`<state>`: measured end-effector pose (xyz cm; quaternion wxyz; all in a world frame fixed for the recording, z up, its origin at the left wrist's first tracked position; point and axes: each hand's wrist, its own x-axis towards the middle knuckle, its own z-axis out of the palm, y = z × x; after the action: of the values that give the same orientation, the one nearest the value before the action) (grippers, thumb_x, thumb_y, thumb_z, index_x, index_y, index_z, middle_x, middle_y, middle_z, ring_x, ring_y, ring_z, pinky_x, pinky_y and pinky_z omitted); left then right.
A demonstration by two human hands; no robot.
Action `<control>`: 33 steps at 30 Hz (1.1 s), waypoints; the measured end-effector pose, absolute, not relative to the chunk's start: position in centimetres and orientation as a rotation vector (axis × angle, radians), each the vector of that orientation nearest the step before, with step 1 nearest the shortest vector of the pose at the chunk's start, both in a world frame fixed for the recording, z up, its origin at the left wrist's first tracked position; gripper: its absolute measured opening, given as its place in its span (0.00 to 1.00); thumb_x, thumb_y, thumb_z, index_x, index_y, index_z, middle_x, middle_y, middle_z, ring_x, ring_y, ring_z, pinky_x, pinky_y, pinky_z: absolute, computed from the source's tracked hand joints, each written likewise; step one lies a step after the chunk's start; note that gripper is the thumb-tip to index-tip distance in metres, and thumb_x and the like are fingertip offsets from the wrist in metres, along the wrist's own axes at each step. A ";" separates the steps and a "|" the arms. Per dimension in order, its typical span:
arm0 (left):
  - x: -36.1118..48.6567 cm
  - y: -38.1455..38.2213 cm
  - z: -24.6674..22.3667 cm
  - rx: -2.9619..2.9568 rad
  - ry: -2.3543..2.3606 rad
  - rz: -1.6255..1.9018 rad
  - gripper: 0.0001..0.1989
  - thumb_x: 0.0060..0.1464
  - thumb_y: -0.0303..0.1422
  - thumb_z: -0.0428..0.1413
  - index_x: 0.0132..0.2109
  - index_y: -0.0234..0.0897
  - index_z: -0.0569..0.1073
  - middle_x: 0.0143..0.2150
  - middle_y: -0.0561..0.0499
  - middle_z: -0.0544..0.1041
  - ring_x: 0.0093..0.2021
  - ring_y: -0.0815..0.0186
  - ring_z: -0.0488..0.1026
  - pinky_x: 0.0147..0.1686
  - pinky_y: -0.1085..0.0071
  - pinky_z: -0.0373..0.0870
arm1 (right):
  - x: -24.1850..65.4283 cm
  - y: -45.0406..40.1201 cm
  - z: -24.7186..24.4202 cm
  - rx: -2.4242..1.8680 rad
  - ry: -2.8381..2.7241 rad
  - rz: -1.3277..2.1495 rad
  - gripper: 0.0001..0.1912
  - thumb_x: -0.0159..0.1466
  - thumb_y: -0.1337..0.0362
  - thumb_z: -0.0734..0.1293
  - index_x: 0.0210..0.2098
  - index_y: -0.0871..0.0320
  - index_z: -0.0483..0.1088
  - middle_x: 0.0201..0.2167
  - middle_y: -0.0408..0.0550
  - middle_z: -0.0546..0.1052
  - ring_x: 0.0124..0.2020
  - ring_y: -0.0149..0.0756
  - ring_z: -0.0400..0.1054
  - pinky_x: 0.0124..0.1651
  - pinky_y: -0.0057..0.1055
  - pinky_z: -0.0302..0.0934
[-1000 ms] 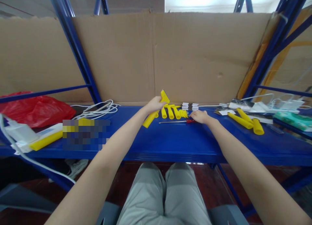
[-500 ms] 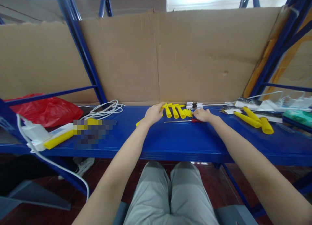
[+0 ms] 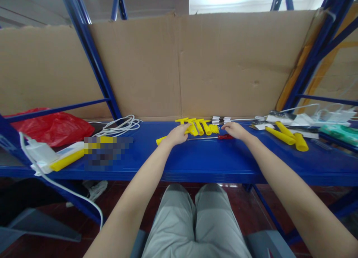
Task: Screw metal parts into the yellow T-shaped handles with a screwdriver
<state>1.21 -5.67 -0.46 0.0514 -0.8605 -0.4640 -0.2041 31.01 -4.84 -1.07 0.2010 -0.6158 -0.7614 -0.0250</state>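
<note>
The yellow tool (image 3: pixel 192 130) juts from both sides of the left grip (image 3: pixel 179 135) — fingers closed around it.

Red plastic bag (image 3: pixel 53 128), coiled white cable (image 3: pixel 119 126) seen at left of bench (image 3: pixel 212 157).
Cardboard (image 3: pixel 223 64) stood behind; green packet (image 3: pixel 339 134) seen far right.

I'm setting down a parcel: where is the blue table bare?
Largest patch: blue tabletop between left forearm and right forearm, before the red-handled screwdriver. Smaller: between right forearm and loose yellow tubes. Crowded: behind the screwdriver, with yellow T-shaped tools.
</note>
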 end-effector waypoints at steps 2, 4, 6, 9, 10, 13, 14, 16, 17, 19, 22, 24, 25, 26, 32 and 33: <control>1.2 -5.3 -0.8 -2.620 -1.386 -0.616 0.25 0.55 0.27 0.52 0.61 0.34 0.67 0.59 0.42 0.71 0.59 0.60 0.68 0.58 0.68 0.63 | 31.0 -4.8 -1.2 -1.693 -2.121 -0.050 0.19 0.59 0.70 0.58 0.43 0.57 0.78 0.46 0.49 0.79 0.49 0.38 0.71 0.53 0.30 0.61; 1.2 -5.1 -1.0 -2.627 -1.367 -0.612 0.22 0.56 0.29 0.53 0.58 0.35 0.70 0.57 0.43 0.73 0.58 0.59 0.70 0.57 0.67 0.64 | 31.0 -4.8 -1.3 -1.688 -2.125 -0.037 0.19 0.58 0.71 0.59 0.42 0.59 0.78 0.45 0.50 0.79 0.48 0.39 0.72 0.52 0.30 0.62; 1.1 -4.8 -1.1 -2.628 -1.353 -0.622 0.21 0.56 0.29 0.55 0.57 0.37 0.71 0.56 0.43 0.75 0.56 0.59 0.71 0.56 0.66 0.65 | 31.1 -4.7 -1.4 -1.673 -2.140 -0.031 0.18 0.58 0.71 0.59 0.41 0.59 0.78 0.44 0.50 0.80 0.47 0.39 0.72 0.51 0.30 0.62; 1.0 -4.8 -1.1 -2.621 -1.310 -0.652 0.20 0.55 0.29 0.56 0.56 0.39 0.73 0.54 0.45 0.76 0.55 0.59 0.71 0.55 0.67 0.66 | 31.3 -4.6 -1.5 -1.636 -2.161 -0.024 0.16 0.58 0.70 0.60 0.39 0.58 0.78 0.42 0.50 0.80 0.45 0.39 0.73 0.50 0.30 0.63; 1.0 -4.8 -1.1 -2.617 -1.294 -0.660 0.19 0.55 0.29 0.56 0.55 0.40 0.73 0.53 0.46 0.76 0.54 0.60 0.72 0.55 0.67 0.66 | 31.3 -4.6 -1.5 -1.622 -2.169 -0.016 0.15 0.58 0.70 0.60 0.38 0.58 0.78 0.42 0.50 0.80 0.44 0.40 0.73 0.49 0.31 0.63; 1.0 -5.0 -1.0 -2.596 -1.275 -0.688 0.18 0.56 0.30 0.55 0.53 0.40 0.74 0.52 0.46 0.75 0.51 0.60 0.74 0.53 0.67 0.68 | 31.1 -4.8 -1.5 -1.600 -2.213 0.030 0.13 0.60 0.66 0.61 0.35 0.58 0.78 0.38 0.50 0.81 0.40 0.40 0.74 0.45 0.31 0.64; 1.0 -5.1 -0.9 -2.587 -1.276 -0.706 0.17 0.56 0.30 0.55 0.53 0.40 0.75 0.52 0.46 0.74 0.50 0.60 0.74 0.53 0.66 0.68 | 30.9 -5.0 -1.4 -1.600 -2.234 0.046 0.13 0.60 0.65 0.61 0.34 0.58 0.78 0.36 0.50 0.81 0.38 0.40 0.74 0.42 0.31 0.65; 1.0 -5.1 -0.8 -2.574 -1.280 -0.767 0.17 0.56 0.29 0.55 0.53 0.40 0.74 0.54 0.45 0.73 0.51 0.59 0.73 0.53 0.65 0.67 | 30.7 -5.4 -1.2 -1.621 -2.266 0.075 0.13 0.61 0.60 0.62 0.31 0.58 0.77 0.33 0.50 0.81 0.34 0.39 0.73 0.39 0.31 0.64; 1.0 -5.1 -0.7 -2.569 -1.281 -0.809 0.18 0.56 0.29 0.56 0.54 0.39 0.74 0.55 0.45 0.73 0.53 0.59 0.72 0.54 0.65 0.67 | 30.6 -5.5 -1.2 -1.633 -2.277 0.087 0.14 0.61 0.58 0.62 0.30 0.58 0.77 0.32 0.50 0.80 0.33 0.39 0.73 0.37 0.31 0.64; 0.9 -5.1 -0.6 -2.557 -1.281 -0.910 0.19 0.55 0.29 0.56 0.55 0.37 0.72 0.56 0.44 0.73 0.55 0.58 0.71 0.54 0.65 0.66 | 30.4 -5.8 -1.0 -1.648 -2.293 0.116 0.16 0.61 0.54 0.63 0.29 0.58 0.76 0.31 0.50 0.80 0.32 0.40 0.72 0.37 0.31 0.64; 0.4 -4.9 -0.4 -2.523 -1.290 -1.074 0.20 0.55 0.28 0.56 0.55 0.37 0.70 0.54 0.44 0.74 0.54 0.60 0.71 0.54 0.66 0.67 | 30.5 -5.7 -1.1 -1.620 -2.329 0.180 0.18 0.60 0.49 0.64 0.30 0.57 0.76 0.32 0.51 0.80 0.33 0.40 0.72 0.37 0.32 0.64; 0.1 -4.8 -0.3 -2.499 -1.311 -1.173 0.20 0.54 0.27 0.56 0.55 0.37 0.69 0.52 0.45 0.75 0.51 0.62 0.73 0.53 0.66 0.67 | 30.5 -5.6 -1.3 -1.605 -2.349 0.232 0.17 0.58 0.48 0.66 0.31 0.57 0.75 0.33 0.51 0.79 0.34 0.41 0.72 0.36 0.32 0.64; 0.0 -4.7 -0.3 -2.489 -1.329 -1.214 0.19 0.54 0.26 0.56 0.54 0.38 0.69 0.51 0.46 0.76 0.50 0.62 0.73 0.52 0.66 0.68 | 30.5 -5.6 -1.5 -1.608 -2.350 0.251 0.17 0.57 0.49 0.67 0.31 0.57 0.74 0.33 0.51 0.79 0.35 0.41 0.72 0.36 0.32 0.64; -0.1 -4.7 -0.3 -2.482 -1.348 -1.248 0.19 0.54 0.26 0.56 0.54 0.38 0.69 0.50 0.46 0.76 0.49 0.63 0.73 0.51 0.67 0.68 | 30.5 -5.5 -1.6 -1.617 -2.344 0.262 0.16 0.56 0.50 0.68 0.31 0.57 0.73 0.34 0.51 0.79 0.35 0.41 0.72 0.36 0.32 0.64; -0.4 -4.0 -0.5 -2.466 -1.469 -1.314 0.19 0.52 0.25 0.56 0.52 0.38 0.70 0.47 0.47 0.77 0.47 0.63 0.74 0.48 0.68 0.69 | 29.9 -6.1 -1.8 -1.634 -2.320 0.231 0.09 0.57 0.56 0.68 0.30 0.56 0.67 0.33 0.50 0.77 0.34 0.39 0.70 0.35 0.32 0.62; -0.5 -3.9 -0.5 -2.464 -1.493 -1.318 0.19 0.52 0.25 0.56 0.52 0.38 0.70 0.47 0.47 0.78 0.47 0.63 0.74 0.48 0.68 0.69 | 29.9 -6.3 -1.7 -1.622 -2.314 0.220 0.09 0.57 0.57 0.68 0.30 0.55 0.67 0.32 0.49 0.77 0.33 0.39 0.70 0.35 0.31 0.61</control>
<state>-0.49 -3.85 -0.51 -0.0133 -0.7778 -0.4712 -0.4158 29.89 -6.26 -1.72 0.1532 -0.5655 -0.8068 0.0768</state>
